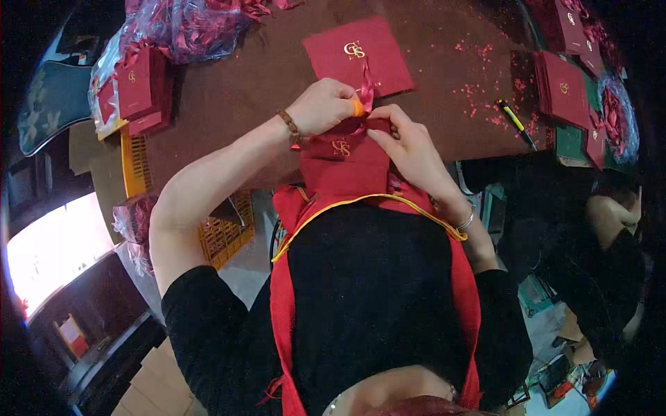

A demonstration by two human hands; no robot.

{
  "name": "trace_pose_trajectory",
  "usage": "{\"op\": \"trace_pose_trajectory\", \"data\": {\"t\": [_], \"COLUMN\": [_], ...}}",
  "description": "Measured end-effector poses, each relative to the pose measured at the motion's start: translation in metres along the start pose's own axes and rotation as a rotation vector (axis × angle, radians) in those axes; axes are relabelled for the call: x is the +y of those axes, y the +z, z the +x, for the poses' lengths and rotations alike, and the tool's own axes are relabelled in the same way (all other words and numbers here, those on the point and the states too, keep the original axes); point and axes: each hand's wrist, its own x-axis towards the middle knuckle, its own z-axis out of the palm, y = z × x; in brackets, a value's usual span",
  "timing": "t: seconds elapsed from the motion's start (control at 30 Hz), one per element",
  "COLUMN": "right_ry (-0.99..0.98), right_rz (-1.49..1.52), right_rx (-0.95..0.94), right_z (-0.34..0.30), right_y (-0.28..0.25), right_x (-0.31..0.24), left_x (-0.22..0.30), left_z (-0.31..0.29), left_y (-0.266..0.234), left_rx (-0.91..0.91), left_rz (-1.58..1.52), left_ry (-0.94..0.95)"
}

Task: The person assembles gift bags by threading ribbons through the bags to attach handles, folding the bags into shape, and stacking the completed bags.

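Observation:
Close to my body, a dark red paper gift bag with a gold emblem lies on the table's near edge. At its top end, a shiny red ribbon sticks up between my hands. My left hand, with an orange cover on one finger, is closed in a pinch on the ribbon. My right hand pinches the ribbon from the other side, its thumb over the bag. The exact fingertip contact is partly hidden. Just beyond lies another flat red bag, with the ribbon's end overlapping it.
Stacked red bags stand at the far left beside plastic-wrapped ribbons. More red bags are piled at the right. A yellow-and-black cutter lies near scattered red bits. Another person is at the right.

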Motion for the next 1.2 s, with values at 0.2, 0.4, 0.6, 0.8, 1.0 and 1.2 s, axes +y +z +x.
{"op": "trace_pose_trajectory", "data": {"t": [0.2, 0.4, 0.6, 0.8, 1.0, 1.2], "right_ry": [-0.026, 0.031, 0.014, 0.011, 0.021, -0.025], "right_rz": [0.100, 0.202, 0.255, 0.240, 0.139, 0.094], "right_rx": [-0.048, -0.031, -0.080, -0.069, -0.090, -0.118], "right_z": [-0.002, -0.001, -0.001, -0.001, 0.001, 0.002], "right_y": [0.000, -0.008, -0.013, -0.012, -0.009, -0.012], "right_x": [0.004, 0.012, 0.007, 0.006, 0.007, -0.001], "left_x": [0.024, -0.002, -0.007, -0.019, 0.001, 0.016], "left_z": [0.006, -0.003, -0.026, -0.037, -0.041, -0.026], "left_y": [-0.019, -0.059, -0.051, -0.047, -0.042, -0.030], "left_rx": [0.230, 0.279, 0.091, 0.005, 0.039, -0.005], "left_rz": [-0.144, -0.247, 0.082, -0.241, -0.386, -0.291], "left_ry": [0.048, 0.119, -0.031, 0.166, 0.195, 0.082]}}
